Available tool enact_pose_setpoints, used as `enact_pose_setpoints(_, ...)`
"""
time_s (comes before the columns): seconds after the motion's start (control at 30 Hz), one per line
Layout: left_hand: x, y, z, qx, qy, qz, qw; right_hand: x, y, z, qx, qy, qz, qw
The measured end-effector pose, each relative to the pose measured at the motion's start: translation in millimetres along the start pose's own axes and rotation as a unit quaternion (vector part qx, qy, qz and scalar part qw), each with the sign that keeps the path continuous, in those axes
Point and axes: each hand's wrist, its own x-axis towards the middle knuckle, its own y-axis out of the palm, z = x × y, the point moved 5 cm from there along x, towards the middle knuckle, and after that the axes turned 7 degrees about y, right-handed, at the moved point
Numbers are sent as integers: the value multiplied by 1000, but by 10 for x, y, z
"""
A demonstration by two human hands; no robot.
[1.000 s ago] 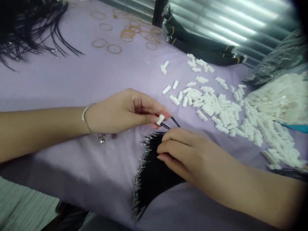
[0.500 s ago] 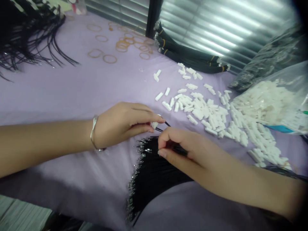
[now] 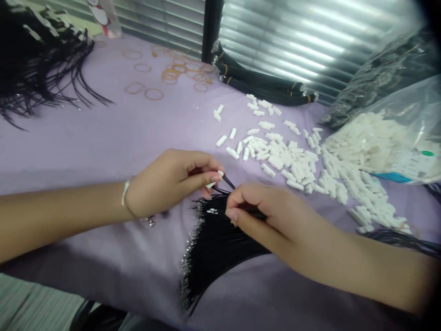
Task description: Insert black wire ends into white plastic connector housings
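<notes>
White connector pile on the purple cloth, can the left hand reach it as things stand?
Probably yes. The left hand pinches a small white connector, but the loose white connectors lie just past its fingertips on the purple cloth, with nothing between. It would likely need to let go first.

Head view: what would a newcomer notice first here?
A heap of white connectors spreads across the lilac cloth, right of centre, beside a plastic bag holding more. At centre, the right hand grips a fan of black wires, while the left hand pinches a connector on two wires.
</notes>
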Motion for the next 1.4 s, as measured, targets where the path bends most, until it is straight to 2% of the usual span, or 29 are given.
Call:
enact_pose_setpoints(0.13, -28, 60, 36, -186, -86, 46, 978, 38, -5, -6, -39, -5, -21, 999)
enact_pose_setpoints(0.23, -65, 148, 97, -270, -154, 74, 948, 95, -2, -66, -31, 20, -17, 999)
enact_pose_setpoints(0.33, -95, 206, 137, -316, -195, 70, 926, 123, 11, -122, -27, 40, -12, 999)
enact_pose_setpoints(0.73, -96, 245, 172, -343, -217, 78, 911, 143, -6, -219, -32, 42, -39, 998)
enact_pose_setpoints(1.17, -97, 238, 178, -328, -223, 71, 915, 182, -18, -242, -8, 55, -60, 997)
enact_pose_setpoints(1.4, -90, 229, 165, -321, -206, 72, 921, 188, 16, -227, -10, 52, -42, 998)
